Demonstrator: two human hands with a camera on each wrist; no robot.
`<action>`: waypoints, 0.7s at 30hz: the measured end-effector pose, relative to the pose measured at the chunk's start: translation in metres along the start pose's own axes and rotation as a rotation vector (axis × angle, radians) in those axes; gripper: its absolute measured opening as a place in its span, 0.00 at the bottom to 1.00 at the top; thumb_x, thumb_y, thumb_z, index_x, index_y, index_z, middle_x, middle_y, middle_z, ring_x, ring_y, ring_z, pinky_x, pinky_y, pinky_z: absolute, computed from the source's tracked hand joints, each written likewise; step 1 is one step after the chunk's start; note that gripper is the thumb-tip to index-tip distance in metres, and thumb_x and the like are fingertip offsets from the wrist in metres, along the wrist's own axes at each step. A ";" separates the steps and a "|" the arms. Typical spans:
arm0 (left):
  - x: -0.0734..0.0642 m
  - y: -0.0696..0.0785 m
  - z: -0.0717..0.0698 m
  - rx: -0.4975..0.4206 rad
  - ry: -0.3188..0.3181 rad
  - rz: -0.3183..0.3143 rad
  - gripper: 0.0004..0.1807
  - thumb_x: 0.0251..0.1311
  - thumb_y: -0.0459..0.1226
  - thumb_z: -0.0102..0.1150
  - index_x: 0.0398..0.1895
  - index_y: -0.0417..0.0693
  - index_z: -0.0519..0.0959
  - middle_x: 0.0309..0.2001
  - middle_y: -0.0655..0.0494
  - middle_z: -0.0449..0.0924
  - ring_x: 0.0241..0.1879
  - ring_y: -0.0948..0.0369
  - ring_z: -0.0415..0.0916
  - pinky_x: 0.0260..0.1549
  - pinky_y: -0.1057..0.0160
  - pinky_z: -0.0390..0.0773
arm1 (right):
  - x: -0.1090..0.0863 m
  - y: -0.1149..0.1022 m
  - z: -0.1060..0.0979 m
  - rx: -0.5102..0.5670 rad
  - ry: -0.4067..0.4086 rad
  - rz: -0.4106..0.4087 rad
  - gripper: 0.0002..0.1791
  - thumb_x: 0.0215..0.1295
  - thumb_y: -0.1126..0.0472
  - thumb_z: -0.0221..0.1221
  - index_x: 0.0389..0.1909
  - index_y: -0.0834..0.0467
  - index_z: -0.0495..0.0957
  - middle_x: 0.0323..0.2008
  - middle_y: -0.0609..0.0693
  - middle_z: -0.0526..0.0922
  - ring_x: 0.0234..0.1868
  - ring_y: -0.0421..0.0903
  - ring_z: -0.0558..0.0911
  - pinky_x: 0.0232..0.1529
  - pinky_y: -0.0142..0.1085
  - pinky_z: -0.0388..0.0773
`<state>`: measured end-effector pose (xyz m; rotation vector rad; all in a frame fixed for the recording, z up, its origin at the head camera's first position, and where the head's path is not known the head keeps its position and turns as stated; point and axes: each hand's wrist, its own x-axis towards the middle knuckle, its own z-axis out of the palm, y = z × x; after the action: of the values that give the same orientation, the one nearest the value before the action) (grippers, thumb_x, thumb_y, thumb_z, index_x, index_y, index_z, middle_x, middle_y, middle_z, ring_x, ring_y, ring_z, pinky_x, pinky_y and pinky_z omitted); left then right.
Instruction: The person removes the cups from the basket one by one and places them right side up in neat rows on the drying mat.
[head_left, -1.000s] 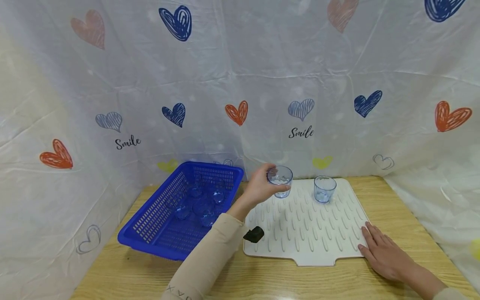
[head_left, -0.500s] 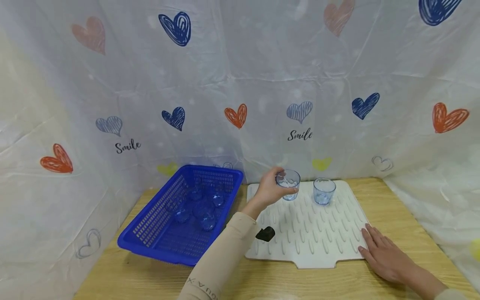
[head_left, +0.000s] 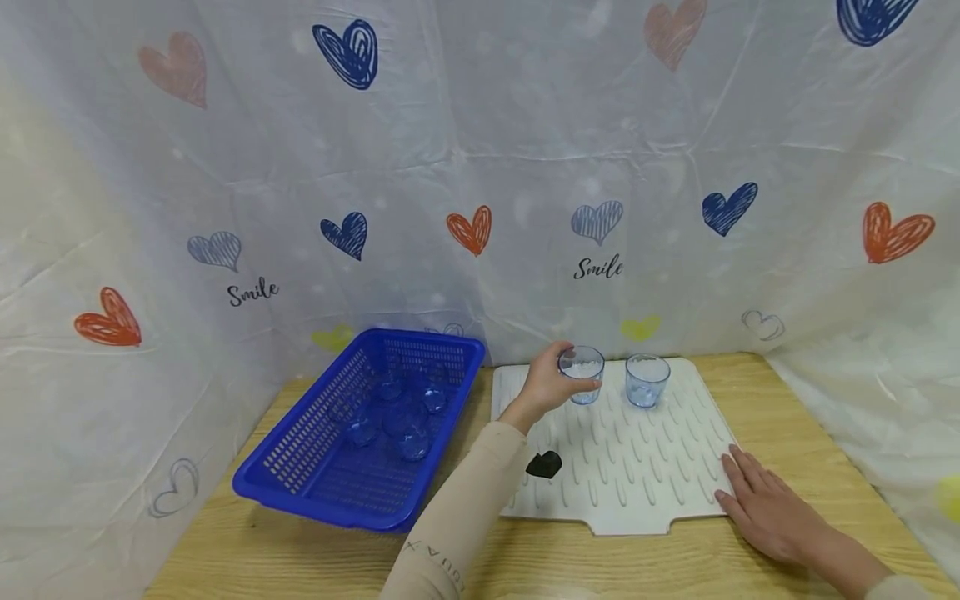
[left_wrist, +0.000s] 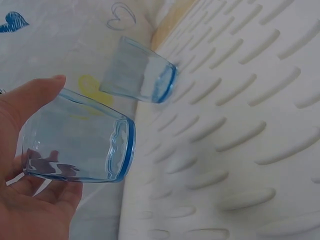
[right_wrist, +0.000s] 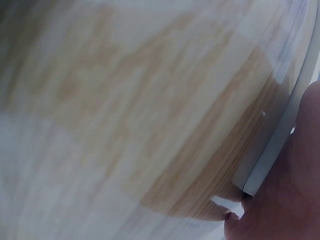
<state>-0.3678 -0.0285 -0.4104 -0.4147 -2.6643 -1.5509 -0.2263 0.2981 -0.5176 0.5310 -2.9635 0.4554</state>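
Observation:
My left hand (head_left: 551, 382) grips a clear bluish drinking glass (left_wrist: 82, 137) between thumb and fingers. The glass is upright in the head view, close over the back left part of a white ridged drying mat (head_left: 615, 467). A second, matching glass (head_left: 647, 382) stands upright on the mat just to the right of the held one. My right hand (head_left: 776, 508) lies flat with extended fingers, its fingertips at the mat's right front edge. In the right wrist view the mat's edge (right_wrist: 280, 135) runs beside that hand (right_wrist: 285, 200).
A blue slotted plastic basket (head_left: 300, 500) stands left of the mat, with several glasses (head_left: 412, 442) inside. The wooden table (head_left: 810, 417) shows around the mat. A white curtain (head_left: 525, 183) printed with hearts hangs behind and at both sides.
My left hand has carried its glass to the right and slightly lower, towards the standing glass. The right hand stays at the mat's edge.

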 end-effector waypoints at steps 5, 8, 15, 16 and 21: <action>0.006 -0.007 0.011 0.015 0.009 -0.023 0.45 0.53 0.42 0.80 0.72 0.41 0.68 0.67 0.45 0.73 0.68 0.47 0.70 0.64 0.50 0.74 | 0.000 0.001 -0.002 0.013 -0.012 0.008 0.37 0.81 0.48 0.47 0.73 0.77 0.59 0.74 0.75 0.56 0.74 0.74 0.57 0.70 0.68 0.56; 0.009 -0.012 0.016 0.028 0.003 -0.037 0.44 0.53 0.42 0.80 0.71 0.41 0.69 0.67 0.43 0.73 0.67 0.46 0.71 0.63 0.50 0.75 | -0.001 0.003 0.001 0.038 -0.015 0.012 0.37 0.82 0.47 0.46 0.73 0.77 0.58 0.75 0.75 0.56 0.75 0.73 0.55 0.75 0.64 0.48; 0.016 -0.021 0.028 0.053 -0.018 -0.054 0.44 0.53 0.44 0.80 0.72 0.44 0.69 0.67 0.48 0.73 0.65 0.50 0.72 0.61 0.52 0.77 | -0.004 0.006 0.002 0.018 -0.004 0.020 0.37 0.81 0.47 0.48 0.72 0.76 0.60 0.75 0.74 0.57 0.74 0.73 0.58 0.73 0.66 0.53; 0.017 -0.022 0.029 0.052 -0.019 -0.054 0.44 0.54 0.44 0.79 0.72 0.44 0.69 0.67 0.48 0.73 0.65 0.50 0.72 0.61 0.51 0.77 | -0.003 0.005 0.001 0.027 -0.021 0.029 0.38 0.81 0.47 0.48 0.73 0.76 0.60 0.75 0.74 0.56 0.74 0.73 0.57 0.73 0.66 0.52; 0.018 -0.023 0.029 0.032 -0.026 -0.060 0.45 0.56 0.43 0.78 0.74 0.42 0.66 0.69 0.45 0.71 0.66 0.47 0.71 0.60 0.48 0.77 | 0.001 0.003 -0.004 0.012 -0.071 0.041 0.39 0.81 0.46 0.47 0.74 0.76 0.58 0.76 0.74 0.54 0.75 0.73 0.56 0.69 0.68 0.56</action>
<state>-0.3877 -0.0107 -0.4411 -0.3587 -2.7419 -1.5267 -0.2283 0.3014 -0.5143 0.4983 -3.0467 0.4676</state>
